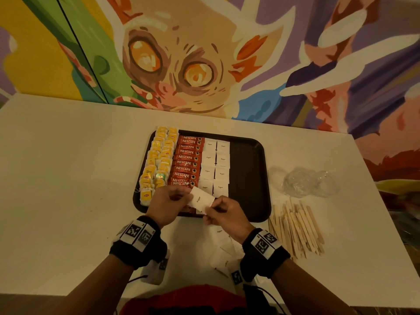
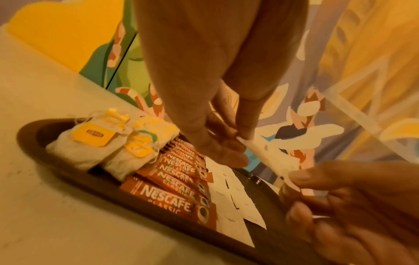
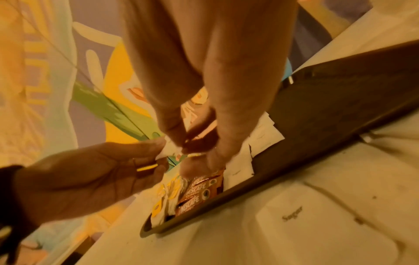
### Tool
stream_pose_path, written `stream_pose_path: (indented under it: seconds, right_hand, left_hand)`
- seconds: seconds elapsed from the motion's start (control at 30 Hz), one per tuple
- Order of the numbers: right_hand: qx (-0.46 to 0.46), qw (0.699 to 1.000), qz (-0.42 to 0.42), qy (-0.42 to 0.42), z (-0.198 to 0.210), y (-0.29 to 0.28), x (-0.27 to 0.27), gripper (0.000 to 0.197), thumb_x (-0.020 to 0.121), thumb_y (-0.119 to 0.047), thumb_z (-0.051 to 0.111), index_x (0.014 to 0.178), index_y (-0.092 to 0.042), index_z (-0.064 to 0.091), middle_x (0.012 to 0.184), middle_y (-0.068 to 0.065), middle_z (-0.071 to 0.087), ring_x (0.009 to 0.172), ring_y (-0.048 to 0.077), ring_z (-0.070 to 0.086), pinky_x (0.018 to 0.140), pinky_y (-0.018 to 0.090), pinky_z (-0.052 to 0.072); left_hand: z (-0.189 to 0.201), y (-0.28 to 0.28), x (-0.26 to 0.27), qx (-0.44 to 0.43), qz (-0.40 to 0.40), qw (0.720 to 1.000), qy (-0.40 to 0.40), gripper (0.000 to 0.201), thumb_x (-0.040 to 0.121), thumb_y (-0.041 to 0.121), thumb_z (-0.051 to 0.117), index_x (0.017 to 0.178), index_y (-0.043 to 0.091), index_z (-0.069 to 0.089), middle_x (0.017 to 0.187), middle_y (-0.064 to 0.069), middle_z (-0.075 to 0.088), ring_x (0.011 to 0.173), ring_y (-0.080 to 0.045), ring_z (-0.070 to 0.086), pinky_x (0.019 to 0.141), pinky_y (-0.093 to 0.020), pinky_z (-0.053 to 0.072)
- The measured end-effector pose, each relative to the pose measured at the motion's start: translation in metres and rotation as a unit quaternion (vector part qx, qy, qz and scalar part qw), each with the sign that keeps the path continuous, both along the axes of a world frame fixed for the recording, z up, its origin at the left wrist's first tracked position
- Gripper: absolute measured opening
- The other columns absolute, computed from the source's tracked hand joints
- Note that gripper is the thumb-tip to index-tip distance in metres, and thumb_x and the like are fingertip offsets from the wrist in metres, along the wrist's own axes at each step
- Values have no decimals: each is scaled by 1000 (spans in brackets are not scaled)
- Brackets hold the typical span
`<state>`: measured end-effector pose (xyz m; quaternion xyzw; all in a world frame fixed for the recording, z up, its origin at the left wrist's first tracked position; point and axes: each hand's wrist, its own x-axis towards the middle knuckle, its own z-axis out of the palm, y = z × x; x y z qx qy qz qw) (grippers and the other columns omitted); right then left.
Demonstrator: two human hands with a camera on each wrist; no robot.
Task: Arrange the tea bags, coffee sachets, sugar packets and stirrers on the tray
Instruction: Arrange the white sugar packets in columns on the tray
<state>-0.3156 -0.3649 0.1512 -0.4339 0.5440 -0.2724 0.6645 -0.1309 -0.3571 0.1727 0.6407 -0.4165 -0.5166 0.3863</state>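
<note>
Across the top half of the head view runs a big painted mural [image 1: 181, 64] of a wide-eyed creature, with the white table [image 1: 68, 178] filling everything below it. Dead centre sits the dark tray [image 1: 247, 178]: two columns of tea bags [image 1: 156, 162] along its left edge, then a column of red coffee sachets [image 1: 186, 163], then two columns of white sugar packets [image 1: 216, 164], and the right part of it bare. Lower right of the tray, on the table, lies a loose heap of wooden stirrers [image 1: 297, 230], with crumpled clear plastic [image 1: 304, 183] just above them. More sugar packets lie on the table under the right wrist. At the tray's near edge, the left hand [image 1: 167, 204] and right hand [image 1: 227, 215] are close together, each pinching one end of a single sugar packet [image 1: 201, 201] held just above the tray.
</note>
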Motion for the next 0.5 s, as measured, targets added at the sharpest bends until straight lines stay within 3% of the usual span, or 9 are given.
stream_pose_path:
  seconds: [0.1, 0.2, 0.33, 0.5]
  right_hand:
    - [-32, 994, 71, 77, -2, -3, -4, 16, 88, -12, 71, 100, -11, 60, 104, 8, 70, 85, 19, 70, 72, 34, 61]
    - [-72, 992, 62, 83, 2, -7, -6, 19, 87, -20, 73, 104, -22, 66, 104, -1, 70, 93, 18, 68, 72, 29, 58]
    - [-124, 985, 80, 90, 4, -8, -6, 12, 90, -21, 70, 91, -32, 70, 92, -7, 71, 85, 11, 67, 71, 26, 53]
    - [-104, 990, 40, 86, 0, -8, -6, 10, 91, -16, 69, 96, -25, 70, 93, -5, 71, 83, 12, 68, 63, 22, 54]
  left_hand:
    - [-1, -5, 3, -50, -53, 993, -91, 13, 88, 8, 66, 95, 18, 71, 97, 7, 66, 89, 1, 60, 64, -10, 50]
    - [2, -8, 1, -77, -119, 977, -157, 15, 89, 13, 65, 99, 21, 73, 95, 14, 65, 92, 1, 57, 75, -8, 40]
    - [8, -7, -8, -104, -141, 973, -154, 10, 88, 15, 68, 93, 21, 72, 87, 22, 64, 85, 14, 58, 70, -1, 42]
    - [3, -8, -11, -90, -84, 984, -126, 16, 82, 15, 75, 88, 27, 68, 91, 10, 70, 87, 2, 64, 75, -13, 48]
